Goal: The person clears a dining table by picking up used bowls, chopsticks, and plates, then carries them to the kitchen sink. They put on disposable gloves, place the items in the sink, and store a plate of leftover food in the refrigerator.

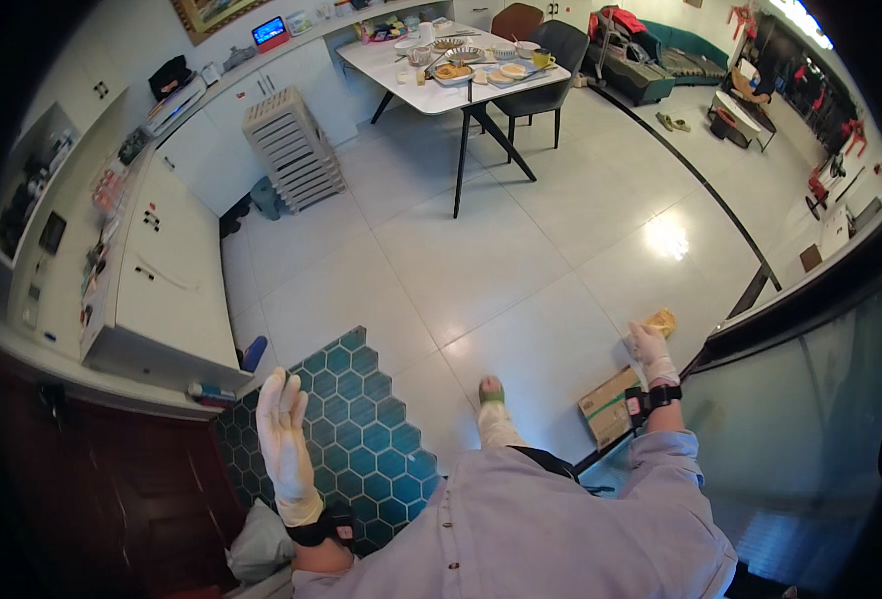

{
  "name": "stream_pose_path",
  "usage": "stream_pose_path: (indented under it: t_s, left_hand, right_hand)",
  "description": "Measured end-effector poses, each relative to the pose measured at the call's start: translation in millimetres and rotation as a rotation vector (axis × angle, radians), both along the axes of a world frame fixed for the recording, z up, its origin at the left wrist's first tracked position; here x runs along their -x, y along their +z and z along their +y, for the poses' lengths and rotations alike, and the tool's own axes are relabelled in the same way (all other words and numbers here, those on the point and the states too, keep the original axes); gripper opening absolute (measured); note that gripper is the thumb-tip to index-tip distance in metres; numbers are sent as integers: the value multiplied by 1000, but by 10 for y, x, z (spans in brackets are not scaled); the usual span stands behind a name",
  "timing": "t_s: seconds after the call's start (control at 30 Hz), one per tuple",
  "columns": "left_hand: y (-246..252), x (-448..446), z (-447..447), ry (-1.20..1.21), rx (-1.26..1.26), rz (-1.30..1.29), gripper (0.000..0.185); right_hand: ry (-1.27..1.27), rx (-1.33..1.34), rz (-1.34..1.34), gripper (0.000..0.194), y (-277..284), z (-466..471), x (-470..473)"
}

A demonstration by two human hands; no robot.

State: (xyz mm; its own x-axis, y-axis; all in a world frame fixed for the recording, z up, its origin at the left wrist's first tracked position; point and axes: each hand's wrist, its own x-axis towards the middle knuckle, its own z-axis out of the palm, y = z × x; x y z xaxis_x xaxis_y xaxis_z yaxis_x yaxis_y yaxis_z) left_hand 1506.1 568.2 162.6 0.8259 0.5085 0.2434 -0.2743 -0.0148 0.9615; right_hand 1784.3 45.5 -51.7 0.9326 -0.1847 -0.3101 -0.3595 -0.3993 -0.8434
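Note:
My left hand (285,442), in a white glove, is raised with straight fingers and holds nothing. Below it lies a teal hexagon-patterned floor mat (366,457). My right hand (652,352), also gloved, has curled fingers. A crumpled yellow item (663,322) shows just beyond its fingers; whether I grip it or it lies on the floor behind is unclear. Under my right wrist, a cardboard box (607,410) with a green stripe stands on the floor by the glass door (793,419). Both wrists carry black bands.
Ahead, a white table (433,97) holds several dishes, with a dark chair (560,67) beside it. A slatted beige unit (295,150) stands by white cabinets (171,247). A grey bag (261,543) lies near the dark red door (111,479). A person (766,71) is far right.

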Motion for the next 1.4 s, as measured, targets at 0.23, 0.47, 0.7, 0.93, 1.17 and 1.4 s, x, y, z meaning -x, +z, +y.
stream_pose_path:
  t_s: [0.23, 0.47, 0.7, 0.93, 1.17, 1.4]
  left_hand:
    - [126, -2298, 976, 150, -67, 41, 67]
    - [99, -3841, 2118, 234, -156, 50, 59]
    - [43, -6001, 3785, 228, -177, 196, 51]
    - [-107, -8765, 4837, -240, -137, 335, 53]
    - [-509, -11115, 5211, -507, -44, 389, 56]
    - [-654, -12637, 5511, -660, 27, 517, 56]
  right_hand:
    - [-21, -78, 140, 46, 229, 1059, -2184]
    - [379, -29, -34, 46, 754, 3534, -4656]
    - [371, -216, 1, 49, 1184, 5288, -6338]
    - [266, -481, 160, 48, 1373, 6237, -7537]
    - [-69, -678, 5, 60, 1098, 7181, -9183]
    - [-343, -516, 47, 56, 768, 7657, -10203]
